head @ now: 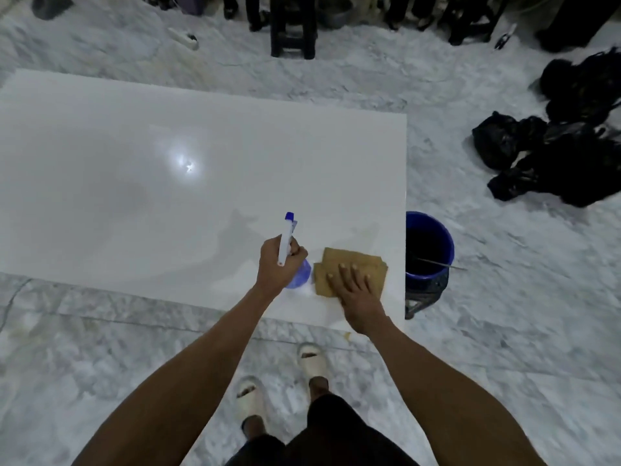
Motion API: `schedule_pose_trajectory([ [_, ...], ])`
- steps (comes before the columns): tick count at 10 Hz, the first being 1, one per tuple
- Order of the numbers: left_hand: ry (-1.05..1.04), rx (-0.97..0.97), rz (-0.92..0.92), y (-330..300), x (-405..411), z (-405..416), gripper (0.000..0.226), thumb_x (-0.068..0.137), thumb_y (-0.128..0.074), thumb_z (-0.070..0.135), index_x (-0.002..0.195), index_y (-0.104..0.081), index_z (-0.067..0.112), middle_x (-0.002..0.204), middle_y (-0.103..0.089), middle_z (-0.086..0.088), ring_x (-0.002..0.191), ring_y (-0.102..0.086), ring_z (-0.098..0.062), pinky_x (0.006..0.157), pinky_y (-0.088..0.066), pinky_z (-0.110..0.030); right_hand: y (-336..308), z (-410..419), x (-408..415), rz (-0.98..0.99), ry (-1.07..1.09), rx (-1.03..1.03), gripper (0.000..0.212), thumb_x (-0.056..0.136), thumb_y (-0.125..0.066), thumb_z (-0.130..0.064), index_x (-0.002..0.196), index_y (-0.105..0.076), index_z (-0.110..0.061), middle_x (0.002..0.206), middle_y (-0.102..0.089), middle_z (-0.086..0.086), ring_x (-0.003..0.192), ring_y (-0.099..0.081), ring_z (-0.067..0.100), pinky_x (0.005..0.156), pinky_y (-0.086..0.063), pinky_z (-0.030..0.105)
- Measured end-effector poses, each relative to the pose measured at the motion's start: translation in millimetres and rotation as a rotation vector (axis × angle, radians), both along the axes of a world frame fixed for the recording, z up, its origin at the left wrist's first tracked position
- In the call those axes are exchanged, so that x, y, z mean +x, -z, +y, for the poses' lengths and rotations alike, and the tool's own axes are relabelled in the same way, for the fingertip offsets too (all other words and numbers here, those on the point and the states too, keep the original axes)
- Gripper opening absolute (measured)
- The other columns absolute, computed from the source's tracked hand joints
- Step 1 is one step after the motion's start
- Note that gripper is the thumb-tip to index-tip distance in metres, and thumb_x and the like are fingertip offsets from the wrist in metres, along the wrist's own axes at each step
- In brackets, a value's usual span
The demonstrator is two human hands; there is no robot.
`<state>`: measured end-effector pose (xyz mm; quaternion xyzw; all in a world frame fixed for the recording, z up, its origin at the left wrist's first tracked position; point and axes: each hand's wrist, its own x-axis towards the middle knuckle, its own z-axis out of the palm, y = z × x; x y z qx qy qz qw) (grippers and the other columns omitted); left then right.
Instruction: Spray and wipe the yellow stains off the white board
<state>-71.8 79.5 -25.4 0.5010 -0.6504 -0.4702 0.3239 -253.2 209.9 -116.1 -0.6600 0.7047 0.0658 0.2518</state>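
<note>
A large glossy white board [151, 183] lies flat above the marble floor. My left hand [274, 264] grips a spray bottle [287, 242] with a white and blue head and a blue translucent body, its nozzle pointing away over the board. Beside it, my right hand [356, 290] presses flat, fingers spread, on a folded tan cloth [349, 264] near the board's right front corner. A faint yellowish smear [368, 235] shows just beyond the cloth. A small yellow drip [347, 336] hangs at the board's front edge.
A blue bucket [437, 230] with dark contents stands right against the board's right edge. Black bags [554, 156] lie on the floor at the right. Dark stool legs [292, 28] and a power strip [183, 37] are beyond the board. My slippered feet [282, 381] stand at the front edge.
</note>
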Motion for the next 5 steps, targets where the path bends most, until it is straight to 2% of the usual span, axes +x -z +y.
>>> schedule_pose_trajectory([
  [1, 0.061, -0.025, -0.042, -1.3, 1.1, -8.9, 0.033, 0.08, -0.067, -0.008, 0.063, -0.049, 0.013, 0.057, -0.05, 0.001, 0.052, -0.054, -0.003, 0.063, -0.049, -0.015, 0.3, 1.8, 1.0, -0.018, 0.008, 0.006, 0.072, 0.102, -0.04, -0.014, 0.161, 0.001, -0.025, 0.166, 0.017, 0.004, 0.155, 0.014, 0.033, 0.122, 0.004, 0.057],
  [2, 0.128, -0.042, -0.015, 0.7, 7.3, -12.4, 0.025, 0.079, -0.074, 0.003, 0.065, -0.055, 0.01, 0.061, -0.057, -0.001, 0.06, -0.063, -0.021, 0.068, -0.053, -0.025, -6.6, -2.1, -4.2, 0.063, -0.036, 0.072, 0.077, 0.1, -0.041, -0.017, 0.16, 0.005, -0.029, 0.167, 0.018, 0.005, 0.155, 0.015, 0.031, 0.122, 0.002, 0.055],
  [3, 0.198, -0.011, -0.028, -3.8, 15.7, -9.7, 0.03, 0.079, -0.088, 0.012, 0.09, -0.064, 0.027, 0.086, -0.069, 0.002, 0.075, -0.067, -0.005, 0.076, -0.051, -0.015, -20.3, -11.6, 8.9, 0.074, 0.03, 0.175, 0.074, 0.102, -0.04, -0.024, 0.161, 0.003, -0.032, 0.168, 0.018, 0.005, 0.155, 0.015, 0.031, 0.121, -0.002, 0.059],
  [4, 0.209, 0.165, -0.134, -1.2, 28.1, -9.7, 0.055, 0.077, -0.09, 0.013, 0.121, -0.058, 0.016, 0.107, -0.062, -0.001, 0.099, -0.066, -0.018, 0.08, -0.044, -0.011, -31.5, -15.8, 37.7, -0.034, 0.272, 0.164, 0.065, 0.103, -0.037, -0.02, 0.161, -0.009, -0.031, 0.169, 0.008, 0.005, 0.155, 0.01, 0.033, 0.121, -0.001, 0.06],
  [5, 0.252, 0.348, -0.495, 0.8, 53.2, -2.0, 0.092, 0.079, -0.088, 0.02, 0.15, -0.034, -0.004, 0.136, -0.056, -0.015, 0.134, -0.053, -0.034, 0.099, -0.043, -0.032, -32.3, 3.2, 76.4, -0.157, 0.549, 0.027, 0.062, 0.103, -0.039, -0.019, 0.159, -0.016, -0.026, 0.169, -0.005, 0.004, 0.155, 0.002, 0.031, 0.121, -0.005, 0.06],
])
